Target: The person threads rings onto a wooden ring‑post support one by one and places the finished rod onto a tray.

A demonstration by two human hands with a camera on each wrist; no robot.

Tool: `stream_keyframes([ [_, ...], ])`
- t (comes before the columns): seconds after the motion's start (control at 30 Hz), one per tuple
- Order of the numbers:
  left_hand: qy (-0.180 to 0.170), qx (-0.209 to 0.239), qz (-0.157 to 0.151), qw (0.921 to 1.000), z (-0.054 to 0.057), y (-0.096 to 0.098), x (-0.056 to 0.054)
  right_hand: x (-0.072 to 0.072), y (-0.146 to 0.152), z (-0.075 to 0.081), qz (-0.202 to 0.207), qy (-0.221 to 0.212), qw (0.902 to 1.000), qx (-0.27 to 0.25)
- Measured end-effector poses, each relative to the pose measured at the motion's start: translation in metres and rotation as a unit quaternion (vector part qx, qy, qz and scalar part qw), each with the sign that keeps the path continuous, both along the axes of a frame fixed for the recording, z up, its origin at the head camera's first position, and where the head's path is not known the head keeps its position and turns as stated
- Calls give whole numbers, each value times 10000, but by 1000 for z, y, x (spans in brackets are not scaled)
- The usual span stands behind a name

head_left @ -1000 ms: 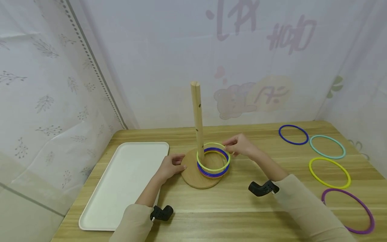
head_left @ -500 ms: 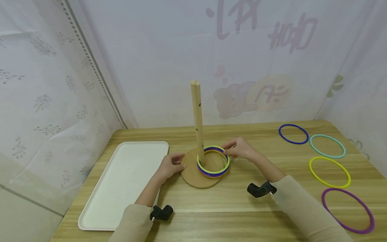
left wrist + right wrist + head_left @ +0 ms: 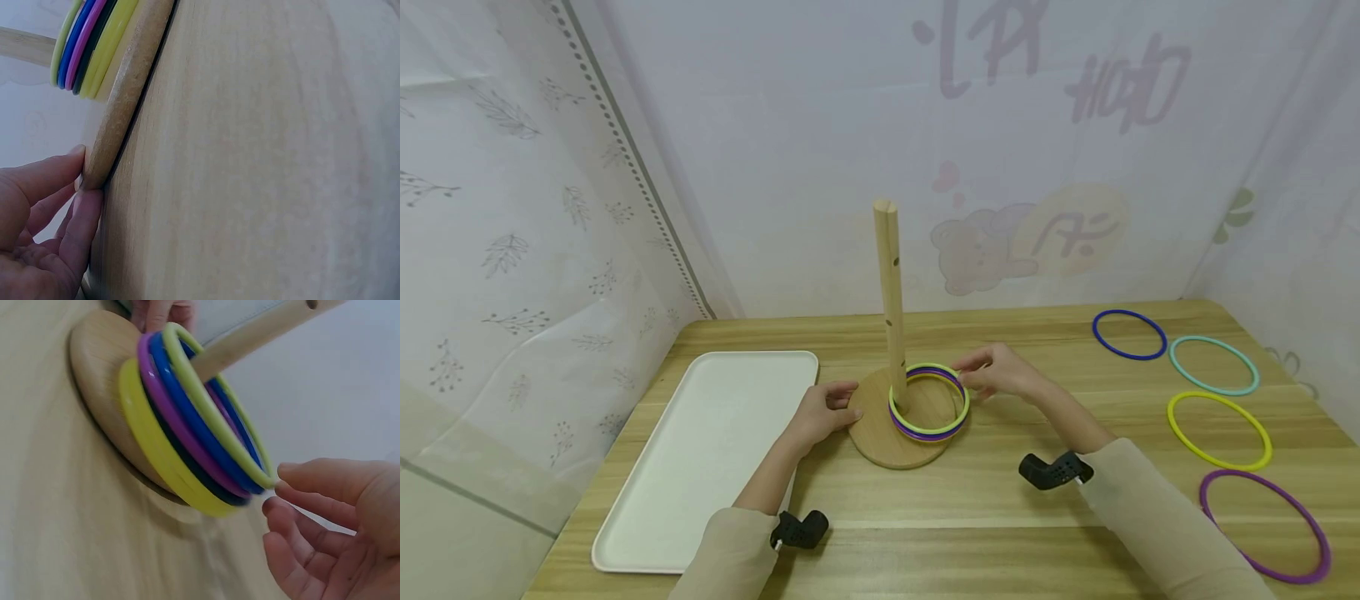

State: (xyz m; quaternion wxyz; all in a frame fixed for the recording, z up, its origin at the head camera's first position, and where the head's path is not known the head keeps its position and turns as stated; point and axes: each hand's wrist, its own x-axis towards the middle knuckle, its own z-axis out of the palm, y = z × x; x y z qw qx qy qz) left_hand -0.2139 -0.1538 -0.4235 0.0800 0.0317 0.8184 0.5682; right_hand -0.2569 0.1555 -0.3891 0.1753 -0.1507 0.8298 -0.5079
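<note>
A round wooden base (image 3: pixel 891 446) with an upright wooden post (image 3: pixel 889 283) stands on the table. My left hand (image 3: pixel 820 414) pinches the base's left edge, thumb on top and fingers at its side. Stacked rings circle the post; the top one is a yellow-green ring (image 3: pixel 215 419). Beneath it in the right wrist view come a blue ring (image 3: pixel 203 434), a purple ring (image 3: pixel 181 431), a dark ring (image 3: pixel 200 484) and yellow rings (image 3: pixel 156 450). My right hand (image 3: pixel 1000 372) has its loosely bent fingertips right at the yellow-green ring's outer edge.
Left of the base lies a white tray (image 3: pixel 700 467). On the right side of the table (image 3: pixel 970 533) lie a blue ring (image 3: pixel 1138 357), a light turquoise ring (image 3: pixel 1213 389), a yellow ring (image 3: pixel 1221 463) and a purple ring (image 3: pixel 1311 517). A patterned curtain (image 3: pixel 805 208) hangs behind.
The yellow-green ring has come down onto the stack with my right hand, whose fingers have loosened at its edge. My left hand stays on the base.
</note>
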Motion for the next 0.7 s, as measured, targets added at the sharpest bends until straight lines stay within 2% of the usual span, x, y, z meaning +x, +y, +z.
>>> stream_keyframes([
  [0.17,-16,-32,-132,9999,18,4,10,0,26,7,181,104,9997,-91],
  [0.27,24,-102,-173,9998,26,5,15,0,47,13,127,165,9997,-96],
  [0.5,44,-71,-222,9997,26,2,15,7,115,21,-356,389,9984,178],
  [0.7,55,-232,-227,9995,29,4,15,20,180,17,-911,739,9897,825],
])
